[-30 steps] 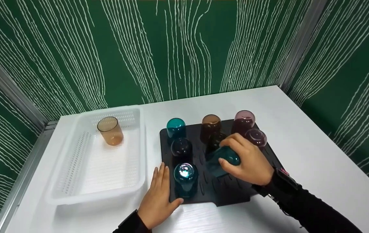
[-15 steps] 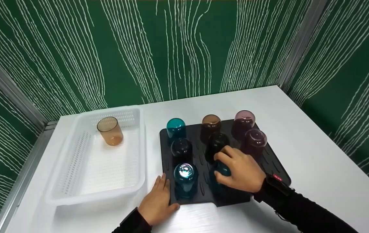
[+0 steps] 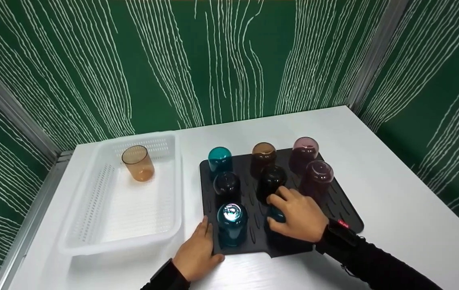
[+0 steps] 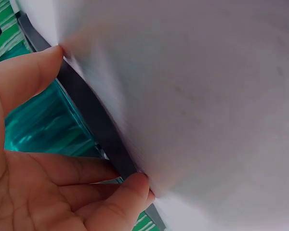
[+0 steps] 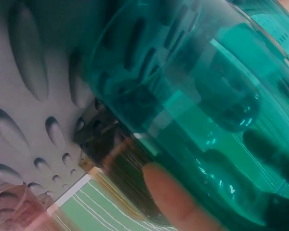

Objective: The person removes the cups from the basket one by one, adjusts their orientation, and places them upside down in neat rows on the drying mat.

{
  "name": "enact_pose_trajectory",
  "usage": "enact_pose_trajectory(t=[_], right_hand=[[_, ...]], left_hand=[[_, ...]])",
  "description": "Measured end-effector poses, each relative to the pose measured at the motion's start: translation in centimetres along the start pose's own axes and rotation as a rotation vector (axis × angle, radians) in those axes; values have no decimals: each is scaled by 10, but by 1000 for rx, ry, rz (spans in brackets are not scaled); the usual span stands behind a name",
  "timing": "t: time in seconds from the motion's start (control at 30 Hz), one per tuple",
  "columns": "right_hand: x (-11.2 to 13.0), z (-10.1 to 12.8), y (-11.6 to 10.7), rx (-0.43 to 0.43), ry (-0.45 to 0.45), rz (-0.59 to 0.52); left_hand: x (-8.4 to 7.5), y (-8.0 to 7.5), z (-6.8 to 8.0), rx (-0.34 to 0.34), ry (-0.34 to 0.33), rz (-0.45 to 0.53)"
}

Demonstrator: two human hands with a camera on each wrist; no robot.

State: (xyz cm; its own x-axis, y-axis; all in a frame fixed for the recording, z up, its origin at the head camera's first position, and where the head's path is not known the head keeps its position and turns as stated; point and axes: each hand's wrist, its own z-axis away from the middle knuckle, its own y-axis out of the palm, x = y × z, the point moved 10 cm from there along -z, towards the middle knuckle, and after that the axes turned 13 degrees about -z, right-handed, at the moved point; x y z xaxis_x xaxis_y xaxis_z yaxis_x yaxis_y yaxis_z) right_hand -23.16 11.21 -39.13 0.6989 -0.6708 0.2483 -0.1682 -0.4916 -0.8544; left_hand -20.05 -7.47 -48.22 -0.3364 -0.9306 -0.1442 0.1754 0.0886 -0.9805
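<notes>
1. Head view: right hand curls over an upturned teal tumbler, gripping it on the black drying mat.
2. Left hand lies flat, fingers straight, pressing the mat's front-left edge beside another teal tumbler.
3. A red tag sits at the right wrist; its writing is unreadable.
4. An amber tumbler stands in the white basket on the tabletop.
</notes>
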Motion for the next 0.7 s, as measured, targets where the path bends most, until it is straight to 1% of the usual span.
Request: enact_pose_trajectory(t=[0.17,0.37,0.6,0.7], right_hand=[[-1,2,5,14,-2,20],[-1,2,5,22,11,7],[-4,2,7,50,53,-10],[-7,2,8,71,80,-38]], left_hand=[[-1,0,0,-8,5,-10],[-2,-1,2,-11,15,-21],[-3,-1,1,-34,20,-35],[-2,-1,1,-38,17,-40]])
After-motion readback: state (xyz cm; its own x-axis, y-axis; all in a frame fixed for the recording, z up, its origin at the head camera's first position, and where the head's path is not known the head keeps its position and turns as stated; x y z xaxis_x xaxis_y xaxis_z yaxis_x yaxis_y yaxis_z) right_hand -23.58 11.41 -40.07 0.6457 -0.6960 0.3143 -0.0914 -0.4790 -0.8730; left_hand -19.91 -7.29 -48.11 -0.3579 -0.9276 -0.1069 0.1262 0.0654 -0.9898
